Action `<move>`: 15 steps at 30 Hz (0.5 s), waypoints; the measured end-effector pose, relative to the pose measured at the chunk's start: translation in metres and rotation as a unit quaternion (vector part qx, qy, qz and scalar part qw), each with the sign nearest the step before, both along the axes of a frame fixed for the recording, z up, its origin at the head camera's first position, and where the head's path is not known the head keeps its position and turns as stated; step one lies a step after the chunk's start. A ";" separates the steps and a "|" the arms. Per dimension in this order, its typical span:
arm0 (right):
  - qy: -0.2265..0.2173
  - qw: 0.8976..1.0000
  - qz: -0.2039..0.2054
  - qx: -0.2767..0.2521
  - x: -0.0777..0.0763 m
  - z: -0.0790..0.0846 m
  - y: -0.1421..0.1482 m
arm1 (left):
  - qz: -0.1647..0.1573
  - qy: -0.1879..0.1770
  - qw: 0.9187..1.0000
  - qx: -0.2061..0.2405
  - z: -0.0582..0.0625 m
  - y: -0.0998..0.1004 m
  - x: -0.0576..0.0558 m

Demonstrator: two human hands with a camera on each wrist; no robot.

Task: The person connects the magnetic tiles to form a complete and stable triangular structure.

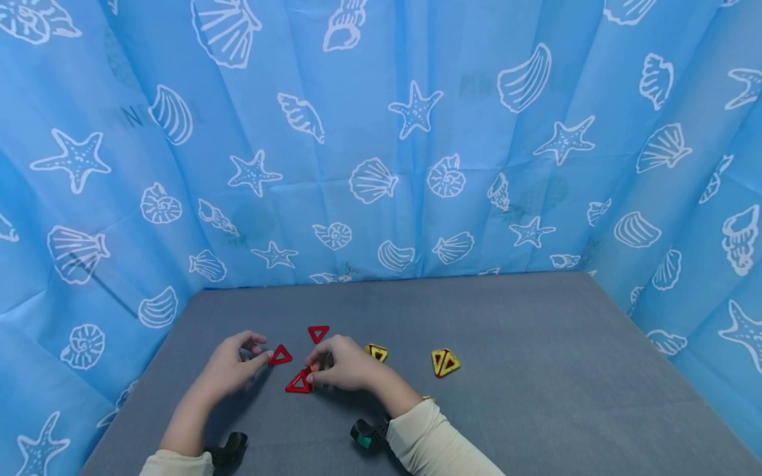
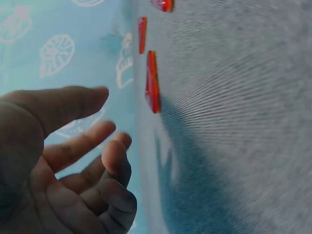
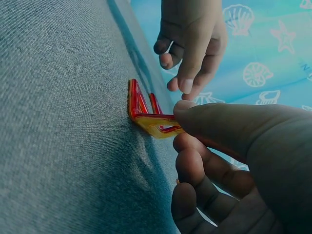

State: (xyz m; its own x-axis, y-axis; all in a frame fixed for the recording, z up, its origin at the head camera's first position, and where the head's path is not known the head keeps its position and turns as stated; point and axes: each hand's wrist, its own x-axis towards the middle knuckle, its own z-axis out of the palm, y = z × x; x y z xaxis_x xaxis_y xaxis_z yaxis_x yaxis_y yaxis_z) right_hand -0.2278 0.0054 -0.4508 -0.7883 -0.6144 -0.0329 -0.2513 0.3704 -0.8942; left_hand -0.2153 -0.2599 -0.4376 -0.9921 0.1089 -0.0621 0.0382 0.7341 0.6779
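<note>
My right hand pinches a triangular magnetic tile, red and yellow, between thumb and fingers. That tile is tilted up from the cloth and meets a red triangular tile along one edge. My left hand holds nothing; its fingers are loosely bent with the thumb apart from them. Nearest to it lies another red triangular tile, just right of the thumb tip in the head view. In the left wrist view a gap shows between this hand and the tile. A third red triangle lies farther back.
A yellow tile is partly hidden behind my right hand. Farther right lie yellow triangular tiles side by side. Another yellow piece peeks out past the right forearm. Grey cloth covers the table, and a blue shell-patterned curtain stands behind.
</note>
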 end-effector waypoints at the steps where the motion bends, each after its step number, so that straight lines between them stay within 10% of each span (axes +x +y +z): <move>1: 0.001 1.000 -0.001 0.002 0.000 0.000 0.000 | 0.001 0.005 1.000 -0.012 -0.001 0.000 -0.001; 15: 0.013 1.000 0.004 0.013 -0.002 -0.002 0.001 | -0.041 -0.023 0.996 -0.076 -0.010 0.009 -0.001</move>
State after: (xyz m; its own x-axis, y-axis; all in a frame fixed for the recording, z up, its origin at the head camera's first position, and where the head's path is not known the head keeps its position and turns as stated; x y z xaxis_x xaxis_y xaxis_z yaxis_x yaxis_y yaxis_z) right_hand -0.2295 0.0061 -0.4525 -0.7847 -0.6192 -0.0285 -0.2769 0.3914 -0.8776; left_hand -0.2164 -0.2507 -0.4480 -0.9761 0.1753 -0.1285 0.0740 0.8240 0.5617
